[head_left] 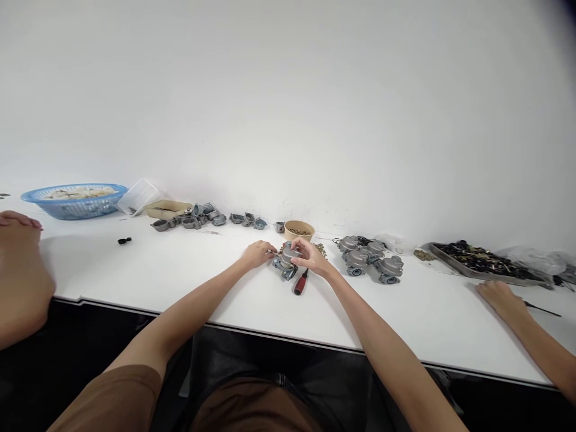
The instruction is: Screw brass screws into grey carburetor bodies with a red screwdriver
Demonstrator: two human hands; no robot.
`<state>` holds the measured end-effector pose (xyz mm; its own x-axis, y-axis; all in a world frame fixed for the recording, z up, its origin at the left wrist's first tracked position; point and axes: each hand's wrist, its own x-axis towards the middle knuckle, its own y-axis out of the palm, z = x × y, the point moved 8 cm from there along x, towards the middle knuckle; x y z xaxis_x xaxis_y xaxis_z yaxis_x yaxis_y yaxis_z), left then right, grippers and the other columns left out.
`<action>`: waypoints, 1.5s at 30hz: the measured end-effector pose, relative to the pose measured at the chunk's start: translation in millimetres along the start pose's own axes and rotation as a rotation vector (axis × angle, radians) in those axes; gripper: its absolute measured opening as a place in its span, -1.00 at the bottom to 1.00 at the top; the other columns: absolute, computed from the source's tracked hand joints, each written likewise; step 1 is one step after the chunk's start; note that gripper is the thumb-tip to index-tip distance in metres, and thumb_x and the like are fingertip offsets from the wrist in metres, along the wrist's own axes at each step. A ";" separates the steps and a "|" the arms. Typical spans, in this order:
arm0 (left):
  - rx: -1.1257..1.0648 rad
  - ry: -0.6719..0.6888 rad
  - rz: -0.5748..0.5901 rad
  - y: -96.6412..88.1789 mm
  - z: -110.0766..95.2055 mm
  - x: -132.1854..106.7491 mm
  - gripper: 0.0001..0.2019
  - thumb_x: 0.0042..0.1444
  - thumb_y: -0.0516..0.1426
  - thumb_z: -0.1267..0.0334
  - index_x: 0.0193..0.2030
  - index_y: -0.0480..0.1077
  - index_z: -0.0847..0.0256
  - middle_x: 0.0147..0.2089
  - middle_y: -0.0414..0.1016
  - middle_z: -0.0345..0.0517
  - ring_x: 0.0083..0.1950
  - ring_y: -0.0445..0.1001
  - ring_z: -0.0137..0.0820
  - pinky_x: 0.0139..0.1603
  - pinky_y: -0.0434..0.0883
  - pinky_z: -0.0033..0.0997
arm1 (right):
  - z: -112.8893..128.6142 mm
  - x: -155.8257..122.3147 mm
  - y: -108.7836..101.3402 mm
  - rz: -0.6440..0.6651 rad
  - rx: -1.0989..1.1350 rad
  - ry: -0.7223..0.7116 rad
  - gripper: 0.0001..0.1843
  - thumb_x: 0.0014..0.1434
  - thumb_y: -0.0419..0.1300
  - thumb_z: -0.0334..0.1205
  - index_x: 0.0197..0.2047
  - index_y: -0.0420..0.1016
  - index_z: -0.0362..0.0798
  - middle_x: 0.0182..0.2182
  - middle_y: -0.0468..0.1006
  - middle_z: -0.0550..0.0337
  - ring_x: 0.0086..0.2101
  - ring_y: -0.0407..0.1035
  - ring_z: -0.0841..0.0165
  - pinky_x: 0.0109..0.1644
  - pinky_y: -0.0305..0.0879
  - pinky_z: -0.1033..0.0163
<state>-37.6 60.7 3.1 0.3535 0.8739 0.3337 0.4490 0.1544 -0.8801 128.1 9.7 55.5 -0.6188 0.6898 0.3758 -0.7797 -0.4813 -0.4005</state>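
Grey housing (286, 262) sits mid-counter (189, 282), between both hands. Right hand (311, 255) is the closer one; its grip is closed over the housing's top, fingers curled round the cap. Left hand (258, 253) touches the left edge, fingertips drawn together; I can't tell whether they pinch a small piece.

Red-handled screwdriver (300, 282) lies just beside the housing, handle toward me. Bowl of screws (299, 230) sits just behind. More housings (369, 259) stand to the right. A co-worker's hand (498, 296) rests well apart.

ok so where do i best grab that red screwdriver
Probably by its red handle, coming from above on the near side: the screwdriver lies flat on the table, handle end toward you, its other end close to the right hand.
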 end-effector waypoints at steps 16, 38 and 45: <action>-0.054 0.052 -0.004 -1.8 -1.4 2.5 -0.76 0.26 0.12 0.24 -0.11 0.65 0.11 -0.03 0.61 -0.06 -0.02 0.55 -0.25 0.10 0.43 -0.33 | 16.8 -6.0 3.5 -0.018 -0.183 -0.002 -0.63 0.08 0.40 -0.02 -0.13 0.42 0.01 -0.15 0.44 0.12 -0.18 0.40 0.28 -0.03 0.39 0.12; -0.035 -0.012 0.074 4.5 -0.6 12.5 -0.78 0.29 0.15 0.21 -0.05 0.62 0.14 -0.02 0.63 -0.04 0.07 0.53 -0.22 0.08 0.46 -0.30 | -68.9 14.7 -57.3 -0.226 -0.750 0.105 -0.60 -0.01 0.17 0.09 -0.18 0.61 0.08 -0.09 0.66 -0.01 -0.23 0.58 0.04 -0.12 0.50 -0.05; -0.047 -0.033 0.057 3.0 1.8 14.5 -0.80 0.26 0.19 0.27 -0.07 0.63 0.18 -0.02 0.66 -0.09 0.02 0.56 -0.28 0.11 0.46 -0.39 | -83.5 23.5 -42.3 -0.078 -0.867 0.065 -0.76 0.04 0.09 -0.10 -0.40 0.60 0.11 -0.20 0.68 0.02 -0.23 0.57 0.04 -0.08 0.45 0.00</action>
<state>-32.7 74.7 4.7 0.3528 0.8956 0.2711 0.4670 0.0825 -0.8804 154.5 91.5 11.5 -0.5393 0.7459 0.3908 -0.4559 0.1316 -0.8802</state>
